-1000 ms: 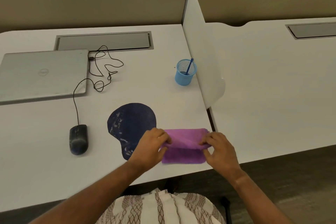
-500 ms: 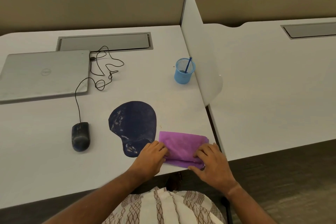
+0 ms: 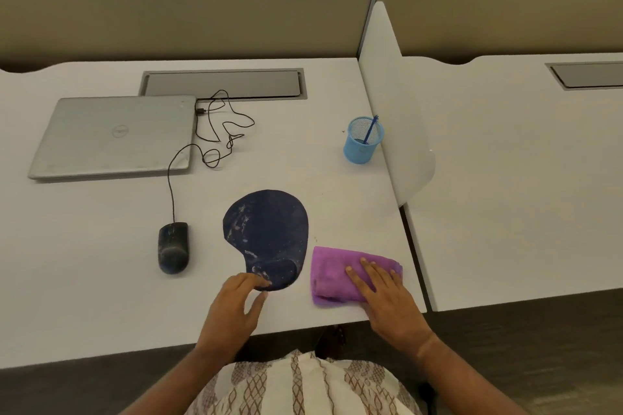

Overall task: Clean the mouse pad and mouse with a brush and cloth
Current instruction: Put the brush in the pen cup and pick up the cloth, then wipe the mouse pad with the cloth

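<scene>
While the right hand [image 3: 387,300] is lying flat, fingers spread, on the folded purple cloth [image 3: 340,274] at lower right, the left hand [image 3: 232,307] is touching the mouse pad [image 3: 268,232] edge, open.

Even, soft overhead light; faint shadows on the bench [image 3: 101,280]; wide-angle bending at edges; slightly soft focus.

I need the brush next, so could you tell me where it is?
The brush stands in the blue cup at the desk's far right, beside the white divider, beyond the mouse pad.
</scene>
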Tool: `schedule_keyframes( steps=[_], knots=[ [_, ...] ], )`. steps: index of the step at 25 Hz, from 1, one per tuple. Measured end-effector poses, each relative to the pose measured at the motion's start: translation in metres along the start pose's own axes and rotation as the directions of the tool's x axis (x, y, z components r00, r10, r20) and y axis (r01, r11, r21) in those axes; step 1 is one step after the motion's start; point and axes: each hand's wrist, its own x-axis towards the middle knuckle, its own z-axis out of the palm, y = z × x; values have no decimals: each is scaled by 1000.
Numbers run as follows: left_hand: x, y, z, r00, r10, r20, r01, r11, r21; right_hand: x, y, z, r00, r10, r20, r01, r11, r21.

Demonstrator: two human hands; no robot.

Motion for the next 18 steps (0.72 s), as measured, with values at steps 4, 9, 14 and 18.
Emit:
schedule_keyframes(
  steps=[4,9,14,18],
  knots=[
    [-18,-28,-8,984,-180,-1,180,983,35,15,1,-7,998,23,-54,-20,998,55],
    [-30,-40,-5,994,-98,48,91,987,130,40,1,-57,980,197,-36,-140,803,579],
    [-40,-45,-2,983,-28,183,-13,976,219,73,-13,-81,960,267,91,-210,464,861],
    [-44,-39,-6,974,34,223,-85,971,224,100,-36,-87,955,284,90,-204,405,891]
  ],
)
